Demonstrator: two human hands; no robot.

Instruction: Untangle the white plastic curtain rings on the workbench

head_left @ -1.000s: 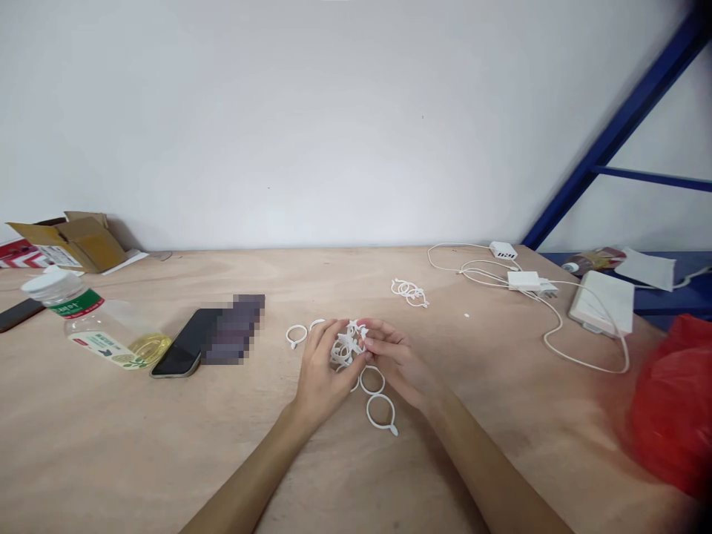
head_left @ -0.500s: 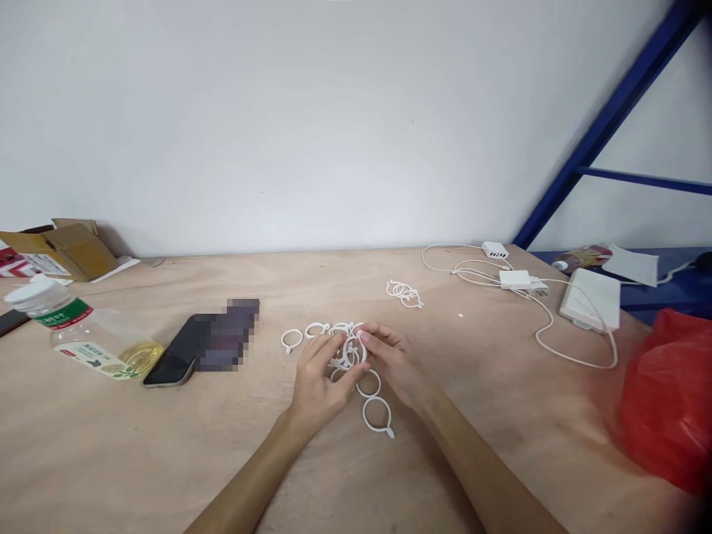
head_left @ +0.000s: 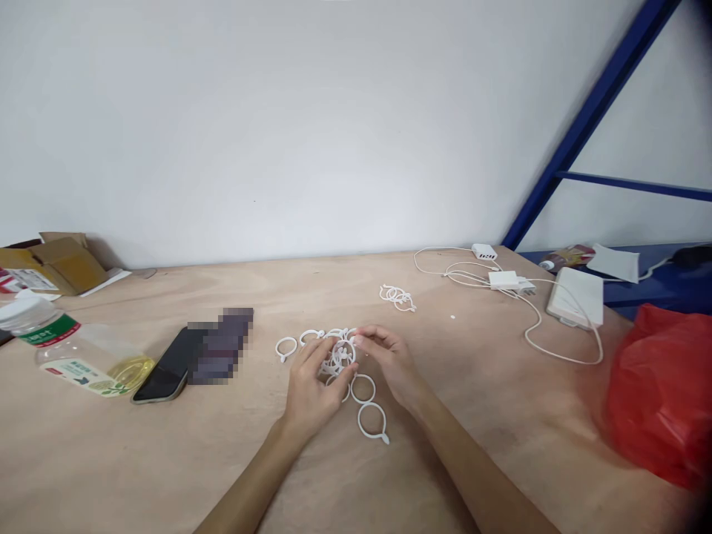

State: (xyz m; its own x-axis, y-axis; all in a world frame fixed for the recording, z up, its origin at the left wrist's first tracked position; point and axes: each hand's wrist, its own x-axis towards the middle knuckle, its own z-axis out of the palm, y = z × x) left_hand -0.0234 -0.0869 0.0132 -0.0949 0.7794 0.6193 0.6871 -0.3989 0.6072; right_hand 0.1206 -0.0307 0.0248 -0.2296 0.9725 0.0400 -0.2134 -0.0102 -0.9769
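My left hand [head_left: 312,382] has its thumb and fingers curled around the edge of a white plastic ring with a small tab [head_left: 354,354], like a curtain ring. At the ring's upper right, the fingertips of my right hand [head_left: 396,365] are pinched by its tab. Beneath and behind my left fingers lies a heap of similar white rings [head_left: 329,366], partly hidden. A separate ring [head_left: 385,423] lies on the table nearer to me, touching another. Left of the heap is one more loose ring [head_left: 277,346].
Farther back sits a small cluster of white rings [head_left: 396,297]. On the left are a phone [head_left: 164,367], a bottle of yellow liquid [head_left: 72,356] and a cardboard box [head_left: 72,263]. Right, there are a white cable [head_left: 537,322], a white device [head_left: 575,297] and a red plastic bag [head_left: 661,393].
The camera view has shifted slightly, so everything sits a little left and lower. Both hands stay on the same ring, with the right fingertips still at its tab.
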